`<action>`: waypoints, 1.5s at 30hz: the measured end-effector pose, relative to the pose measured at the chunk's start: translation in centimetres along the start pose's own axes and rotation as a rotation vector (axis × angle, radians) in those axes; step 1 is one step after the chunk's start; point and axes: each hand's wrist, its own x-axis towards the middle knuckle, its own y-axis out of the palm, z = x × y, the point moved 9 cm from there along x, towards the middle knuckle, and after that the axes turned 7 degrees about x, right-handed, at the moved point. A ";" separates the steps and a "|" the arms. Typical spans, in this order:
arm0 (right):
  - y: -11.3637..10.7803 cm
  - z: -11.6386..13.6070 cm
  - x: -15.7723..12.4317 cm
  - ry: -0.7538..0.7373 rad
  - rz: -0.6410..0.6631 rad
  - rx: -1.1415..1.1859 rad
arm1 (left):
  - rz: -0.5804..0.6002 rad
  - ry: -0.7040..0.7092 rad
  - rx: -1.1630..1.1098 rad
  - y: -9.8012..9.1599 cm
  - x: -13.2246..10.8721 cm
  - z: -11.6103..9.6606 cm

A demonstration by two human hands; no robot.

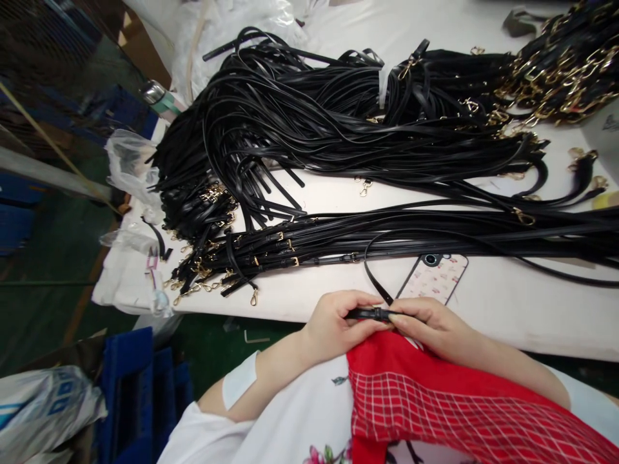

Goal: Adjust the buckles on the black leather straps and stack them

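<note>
Near the table's front edge, my left hand (338, 322) is closed on a thin black strap (374, 314) at its buckle. My right hand (430, 325) pinches the same strap just to the right of the buckle. From between the hands the strap loops up over the table. Just beyond them lies a row of black straps (329, 241) with gold buckles and clasps at the left end. Behind that row is a large pile of black straps (300, 116), partly bound with a white band.
A phone in a patterned case (432, 278) lies beyond my right hand, partly under straps. Chain straps (570, 64) are heaped at the back right. Plastic bags (133, 164) and a bottle (162, 98) sit at the left edge. Blue crates (128, 393) stand on the floor.
</note>
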 end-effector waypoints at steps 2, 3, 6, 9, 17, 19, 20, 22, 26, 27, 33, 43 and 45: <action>0.0 0.0 0.2 -0.004 0.011 -0.030 | 0.006 -0.037 -0.003 0.0 0.0 0.4; 0.0 0.0 0.3 -0.004 0.018 -0.048 | 0.013 -0.030 -0.001 -0.1 0.0 0.4; 0.3 -0.1 0.4 0.017 0.045 -0.091 | 0.058 0.044 0.015 0.0 0.0 -0.2; 0.5 -0.2 0.4 0.035 0.059 -0.131 | 0.132 0.115 0.072 0.3 0.0 -0.9; 0.7 0.1 0.2 0.030 0.027 -0.128 | 0.187 0.140 0.143 0.8 0.2 -0.9; 0.5 0.2 0.1 0.023 0.000 -0.127 | 0.170 0.111 0.106 0.9 0.2 -0.7; 0.4 0.3 0.1 0.019 -0.017 -0.127 | 0.163 0.080 0.071 0.9 0.2 -0.4; 0.2 0.4 0.0 0.013 -0.055 -0.128 | 0.145 -0.008 -0.023 0.9 0.0 0.3; 0.2 0.5 -0.1 0.002 -0.078 -0.156 | 0.100 -0.123 -0.132 0.8 -0.5 1.4; 0.4 0.5 -0.1 -0.004 -0.068 -0.165 | 0.098 -0.122 -0.133 0.8 -0.6 1.4; 1.1 0.7 -0.1 -0.045 -0.018 -0.180 | 0.134 -0.059 -0.110 0.9 -0.7 0.9; 1.0 -0.5 0.1 0.061 0.014 -0.052 | 0.092 0.158 0.090 0.5 -0.4 -1.3; 1.2 -0.6 0.2 0.064 0.030 -0.029 | 0.108 0.186 0.096 0.6 -0.5 -1.5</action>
